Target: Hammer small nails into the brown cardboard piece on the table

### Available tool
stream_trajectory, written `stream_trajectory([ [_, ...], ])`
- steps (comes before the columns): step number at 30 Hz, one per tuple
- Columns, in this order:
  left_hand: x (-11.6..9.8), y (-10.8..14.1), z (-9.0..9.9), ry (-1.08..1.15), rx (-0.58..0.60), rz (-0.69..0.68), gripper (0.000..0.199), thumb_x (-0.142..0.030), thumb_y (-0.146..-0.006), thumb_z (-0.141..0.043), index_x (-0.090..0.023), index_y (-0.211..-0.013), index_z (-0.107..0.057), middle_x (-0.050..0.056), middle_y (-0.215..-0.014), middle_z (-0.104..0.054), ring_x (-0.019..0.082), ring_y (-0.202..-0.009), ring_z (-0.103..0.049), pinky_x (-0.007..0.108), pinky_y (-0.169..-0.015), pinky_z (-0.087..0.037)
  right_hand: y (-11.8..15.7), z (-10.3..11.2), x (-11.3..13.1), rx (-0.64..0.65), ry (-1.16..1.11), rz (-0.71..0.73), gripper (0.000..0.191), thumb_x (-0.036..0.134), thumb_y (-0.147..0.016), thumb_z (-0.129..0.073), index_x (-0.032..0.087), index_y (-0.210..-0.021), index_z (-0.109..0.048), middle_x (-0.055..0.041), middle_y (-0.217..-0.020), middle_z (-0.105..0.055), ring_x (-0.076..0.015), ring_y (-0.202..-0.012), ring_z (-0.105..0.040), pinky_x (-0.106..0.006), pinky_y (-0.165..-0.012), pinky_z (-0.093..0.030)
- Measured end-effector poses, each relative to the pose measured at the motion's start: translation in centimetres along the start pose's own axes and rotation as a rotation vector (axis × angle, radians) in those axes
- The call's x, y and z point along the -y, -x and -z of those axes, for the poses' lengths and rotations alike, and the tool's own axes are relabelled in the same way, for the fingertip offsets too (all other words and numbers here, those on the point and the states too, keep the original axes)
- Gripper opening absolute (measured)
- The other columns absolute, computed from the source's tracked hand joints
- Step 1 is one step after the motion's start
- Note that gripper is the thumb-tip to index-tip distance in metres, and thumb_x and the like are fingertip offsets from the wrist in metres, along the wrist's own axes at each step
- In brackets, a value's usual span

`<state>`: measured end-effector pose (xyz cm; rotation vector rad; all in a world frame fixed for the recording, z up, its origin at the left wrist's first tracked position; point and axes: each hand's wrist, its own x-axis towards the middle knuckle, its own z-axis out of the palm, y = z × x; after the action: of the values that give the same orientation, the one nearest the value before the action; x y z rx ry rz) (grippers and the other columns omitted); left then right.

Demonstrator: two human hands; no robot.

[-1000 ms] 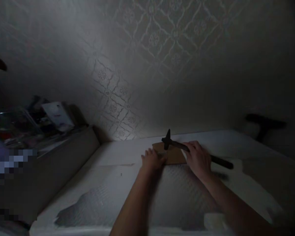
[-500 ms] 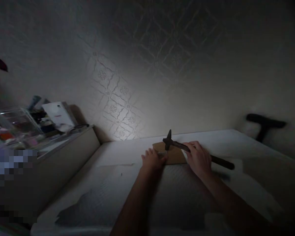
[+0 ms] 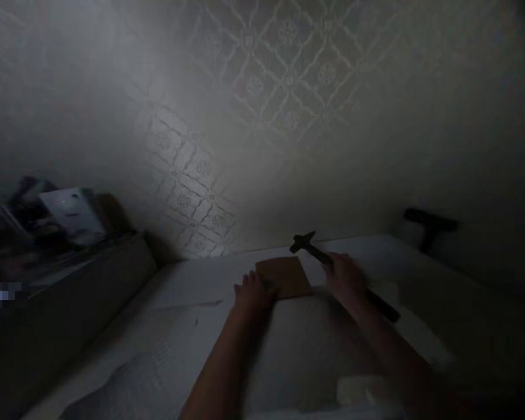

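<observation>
My right hand (image 3: 346, 283) is closed around the handle of a hammer (image 3: 306, 240), whose dark head is raised above the far right corner of a brown cardboard piece (image 3: 284, 274). The cardboard lies flat on a pale surface. At its left edge rests my left hand (image 3: 254, 293), with fingers bent and the thumb over the board. A small greyish thing shows between thumb and fingers, too dim to name. The hammer head touches nothing.
A patterned wall (image 3: 262, 122) rises behind the pale surface (image 3: 188, 289). On the left stands a cabinet (image 3: 100, 274) with a white box (image 3: 73, 211) and clutter on top. A dark T-shaped object (image 3: 429, 221) is at the right. The picture is dim.
The hammer has moved up and away from my left hand, and its head has turned. The view has shifted and darkened. My left hand stays at the cardboard's left edge.
</observation>
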<state>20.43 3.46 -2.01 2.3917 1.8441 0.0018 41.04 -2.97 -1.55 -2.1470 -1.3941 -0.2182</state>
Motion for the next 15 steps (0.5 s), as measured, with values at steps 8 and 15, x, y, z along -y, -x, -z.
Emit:
stream_trajectory([
  [8, -2.6, 1.4, -0.4, -0.057, -0.019, -0.064, 0.078, -0.065, -0.085, -0.023, -0.013, -0.143, -0.027, 0.018, -0.149, -0.022, 0.034, -0.137, -0.018, 0.059, -0.103, -0.022, -3.9, 1.5, -9.3, 0.091, 0.227, -0.213, 0.029, 0.025, -0.089, -0.041, 0.012, -0.105, -0.062, -0.0163, -0.097, -0.061, -0.0246, -0.087, -0.062, -0.031, -0.066, -0.045],
  [15, -8.2, 1.4, -1.6, -0.036, -0.025, -0.067, 0.088, -0.068, -0.084, -0.016, -0.004, -0.144, -0.018, 0.017, -0.151, -0.013, 0.032, -0.14, -0.007, 0.057, -0.108, -0.014, -6.4, 0.9, -16.4, 0.014, 0.265, -0.303, 0.031, 0.016, -0.085, -0.039, 0.009, -0.096, -0.067, -0.0217, -0.096, -0.061, -0.0343, -0.1, -0.056, -0.044, -0.073, -0.045],
])
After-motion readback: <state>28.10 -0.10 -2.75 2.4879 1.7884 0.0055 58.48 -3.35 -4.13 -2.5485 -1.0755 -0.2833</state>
